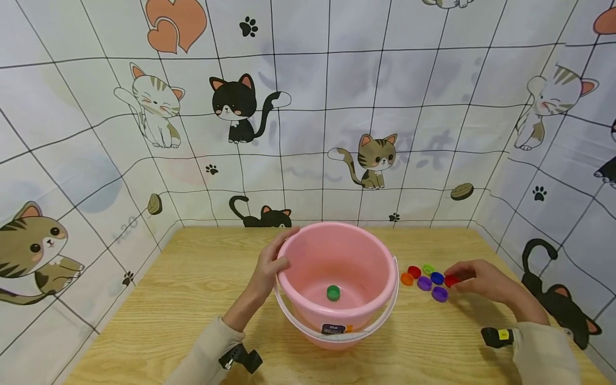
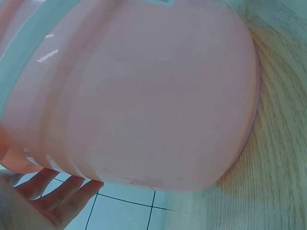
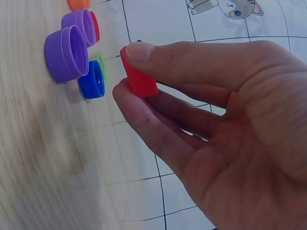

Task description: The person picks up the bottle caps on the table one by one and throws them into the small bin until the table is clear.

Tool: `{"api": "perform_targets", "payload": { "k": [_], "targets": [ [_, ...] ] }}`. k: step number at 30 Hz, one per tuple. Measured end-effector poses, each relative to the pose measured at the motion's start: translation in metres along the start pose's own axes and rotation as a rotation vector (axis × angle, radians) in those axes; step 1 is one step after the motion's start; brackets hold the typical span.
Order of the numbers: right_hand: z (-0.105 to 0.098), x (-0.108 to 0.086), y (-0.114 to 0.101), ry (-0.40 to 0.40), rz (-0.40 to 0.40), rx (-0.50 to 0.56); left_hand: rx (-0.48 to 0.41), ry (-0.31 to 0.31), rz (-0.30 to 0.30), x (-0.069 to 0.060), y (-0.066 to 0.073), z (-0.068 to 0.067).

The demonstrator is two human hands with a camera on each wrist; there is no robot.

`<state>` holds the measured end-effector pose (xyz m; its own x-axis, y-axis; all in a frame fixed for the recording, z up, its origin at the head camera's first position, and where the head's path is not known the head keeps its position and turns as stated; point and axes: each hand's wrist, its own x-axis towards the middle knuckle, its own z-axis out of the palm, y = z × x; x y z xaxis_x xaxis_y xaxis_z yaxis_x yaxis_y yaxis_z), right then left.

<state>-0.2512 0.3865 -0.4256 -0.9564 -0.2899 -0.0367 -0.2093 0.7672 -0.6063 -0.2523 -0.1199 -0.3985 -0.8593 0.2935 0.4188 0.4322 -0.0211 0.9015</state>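
Possible to enter the pink bucket [image 1: 337, 248] from above. Blocked on the left by the left hand [image 1: 269, 263], across the front by the hanging handle [image 1: 344, 337], and to the right by the group of caps [image 1: 424, 284].

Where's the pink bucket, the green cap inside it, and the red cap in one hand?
Pink round plastic bucket [image 2: 158, 105]: left wrist view, outer wall.
Green round plastic cap [image 1: 333, 292]: head view, its middle.
Red plastic cap [image 3: 140, 84]: right wrist view, its side.

Was a light wood-grain tabletop [image 1: 212, 262]. Bore a standing pink bucket [image 1: 332, 251] mid-table. Also bore, just right of bucket, loose cluster of caps [image 1: 424, 283]: red cap [image 1: 414, 271], orange cap [image 1: 406, 278], light green cap [image 1: 428, 269], blue cap [image 1: 437, 278], two purple caps [image 1: 440, 294]. Showed blue and purple open-side up.
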Motion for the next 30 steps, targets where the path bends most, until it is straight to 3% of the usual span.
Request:
{"api": "perform_targets", "payload": {
  "k": [11, 30],
  "targets": [
    [-0.002, 0.002, -0.009, 0.002, 0.0, -0.011, -0.045, -0.012, -0.025, 0.001, -0.001, -0.002],
    [0.001, 0.003, -0.017, 0.006, -0.014, 0.072, -0.07, 0.009, -0.012, -0.001, -0.001, 0.001]
  ]
}}
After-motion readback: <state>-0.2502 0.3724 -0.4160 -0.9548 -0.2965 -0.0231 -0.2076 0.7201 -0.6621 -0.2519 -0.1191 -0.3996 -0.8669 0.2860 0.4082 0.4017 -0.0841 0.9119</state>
